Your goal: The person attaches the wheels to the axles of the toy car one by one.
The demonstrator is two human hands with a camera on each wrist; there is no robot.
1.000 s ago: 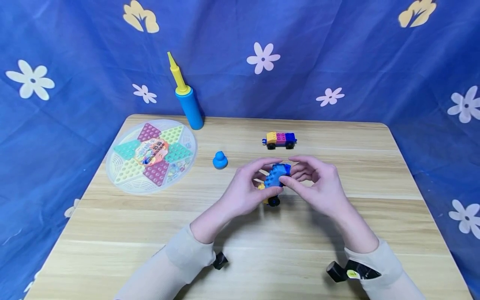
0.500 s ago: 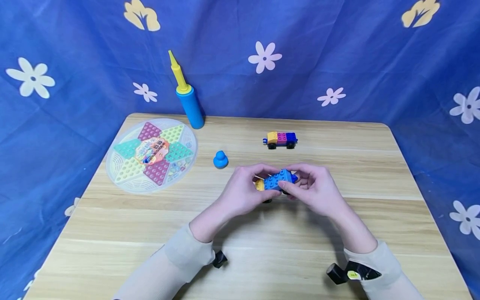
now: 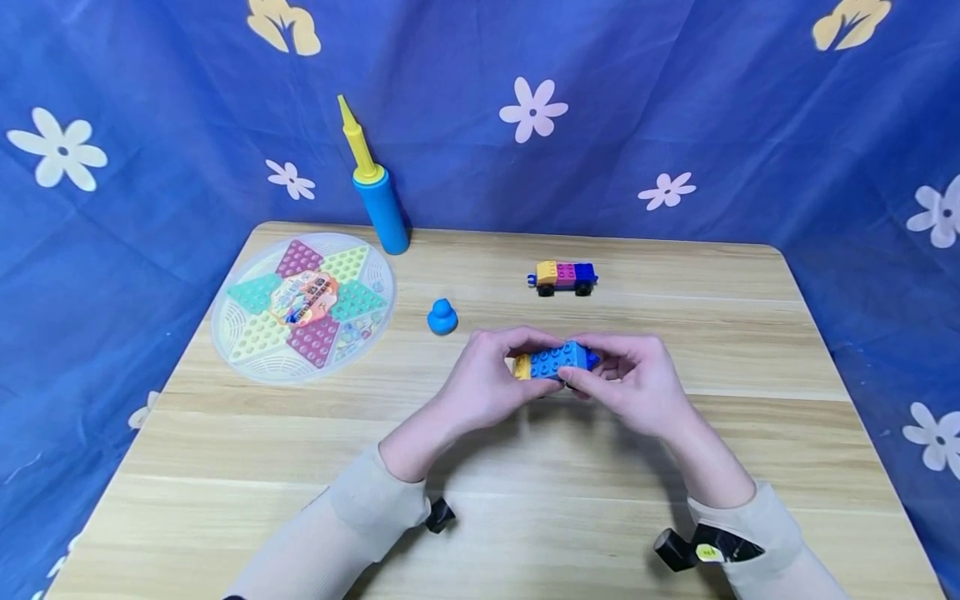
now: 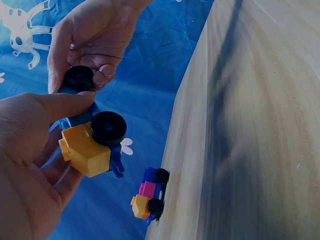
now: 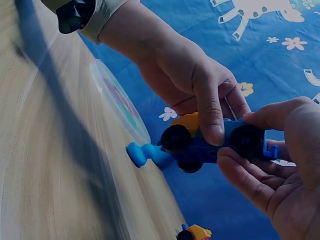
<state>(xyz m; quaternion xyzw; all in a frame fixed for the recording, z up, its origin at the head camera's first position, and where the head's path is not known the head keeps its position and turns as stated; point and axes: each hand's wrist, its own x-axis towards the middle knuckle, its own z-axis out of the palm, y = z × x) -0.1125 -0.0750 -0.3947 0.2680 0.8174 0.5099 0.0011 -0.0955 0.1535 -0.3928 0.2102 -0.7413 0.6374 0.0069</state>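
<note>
A toy block car [image 3: 555,361], with a light blue studded brick and a yellow brick [image 4: 86,150] on a dark blue base with black wheels, is held above the table between both hands. My left hand [image 3: 486,385] grips its yellow end, thumb along the near side. At the light blue end, my right hand [image 3: 637,385] pinches the car between thumb and fingers. In the right wrist view, black wheels [image 5: 176,138] and a blue coupling hook [image 5: 271,152] show. Beyond the hands, a second block car [image 3: 564,277] in yellow, pink and dark blue stands on its wheels.
A small blue rounded knob-like piece [image 3: 442,317] sits left of the hands. Further left lies a round Chinese checkers board [image 3: 352,346]. A blue and yellow hand pump [image 3: 382,212] stands at the back edge of the wooden table [image 3: 585,533], before a blue curtain [image 3: 450,100].
The held car has turned from a steep slant to nearly level, its studs now facing up and toward the camera. Both hands keep their hold; the right one has lowered slightly.
</note>
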